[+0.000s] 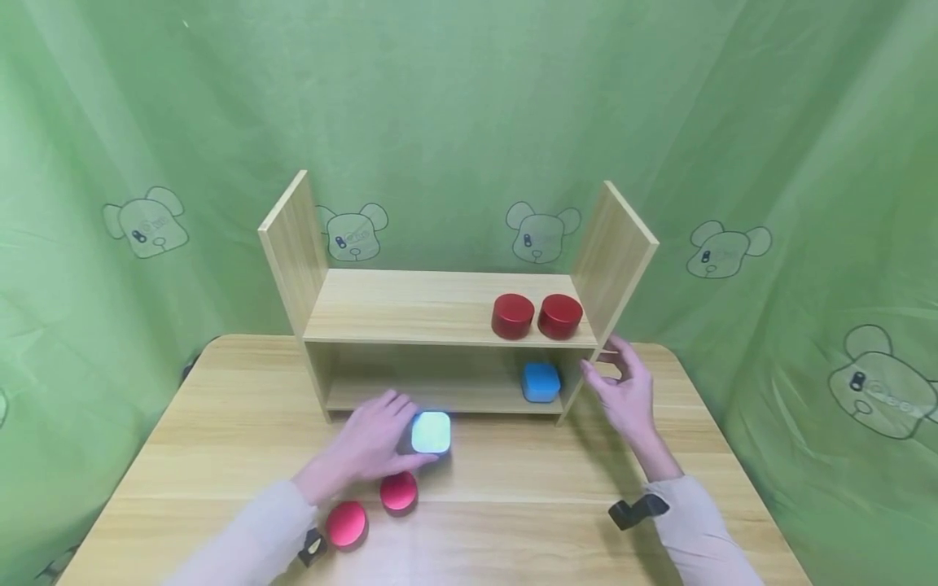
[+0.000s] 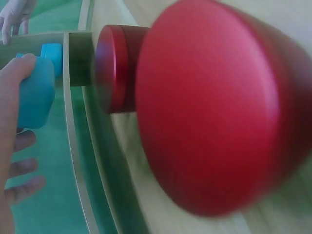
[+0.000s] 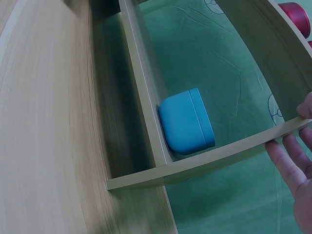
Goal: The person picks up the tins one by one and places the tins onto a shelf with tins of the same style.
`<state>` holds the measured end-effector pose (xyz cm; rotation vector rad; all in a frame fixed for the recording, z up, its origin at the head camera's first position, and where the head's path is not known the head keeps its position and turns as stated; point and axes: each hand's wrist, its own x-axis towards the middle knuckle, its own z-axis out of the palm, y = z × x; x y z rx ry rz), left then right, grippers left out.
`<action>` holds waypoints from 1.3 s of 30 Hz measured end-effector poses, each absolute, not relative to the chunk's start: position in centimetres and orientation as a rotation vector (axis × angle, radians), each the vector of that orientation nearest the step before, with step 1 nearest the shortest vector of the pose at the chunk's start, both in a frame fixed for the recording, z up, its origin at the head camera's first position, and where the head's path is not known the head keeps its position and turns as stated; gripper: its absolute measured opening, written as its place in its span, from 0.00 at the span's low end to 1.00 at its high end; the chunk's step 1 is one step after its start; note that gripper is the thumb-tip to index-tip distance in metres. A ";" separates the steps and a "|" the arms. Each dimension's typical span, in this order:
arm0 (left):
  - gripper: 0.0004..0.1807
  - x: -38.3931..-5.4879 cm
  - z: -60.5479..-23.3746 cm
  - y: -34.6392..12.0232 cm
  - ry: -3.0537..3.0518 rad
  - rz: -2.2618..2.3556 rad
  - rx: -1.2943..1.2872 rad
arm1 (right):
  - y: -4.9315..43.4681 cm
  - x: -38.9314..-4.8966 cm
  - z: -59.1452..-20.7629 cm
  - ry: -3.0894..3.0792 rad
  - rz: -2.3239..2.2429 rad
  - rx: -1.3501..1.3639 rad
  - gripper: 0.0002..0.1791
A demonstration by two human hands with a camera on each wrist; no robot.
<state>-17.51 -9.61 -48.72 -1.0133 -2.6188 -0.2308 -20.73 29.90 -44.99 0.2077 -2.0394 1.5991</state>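
My left hand (image 1: 377, 435) holds a blue rounded-square tin (image 1: 431, 433) between thumb and fingers, in front of the wooden shelf (image 1: 403, 305). In the head view the tin's top looks washed out by glare; the left wrist view shows the same blue tin (image 2: 36, 92) beside the shelf's front edge. With my right hand (image 1: 626, 391) I grip the shelf's right side panel (image 1: 615, 260), thumb on the inner side and fingers outside, as the right wrist view shows. Another blue tin (image 3: 186, 122) stands at the right end of the lower level.
Two dark red round tins, one near the middle (image 1: 512, 316) and one by the panel (image 1: 560, 317), sit on the upper level. Two more red round tins, a nearer (image 1: 347, 525) and a farther (image 1: 399, 493), lie by my left forearm. A green curtain (image 1: 469, 122) hangs behind the table (image 1: 498, 537).
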 end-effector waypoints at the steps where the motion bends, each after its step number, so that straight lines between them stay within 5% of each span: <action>1: 0.40 -17.6 -48.7 -9.3 -2.616 -0.226 -1.013 | 29.9 -20.7 -45.0 -2.038 1.599 0.206 0.28; 39: 0.38 -20.1 -49.4 -0.2 -2.590 -0.356 -0.940 | 29.8 -20.4 -44.7 -2.033 1.602 0.217 0.28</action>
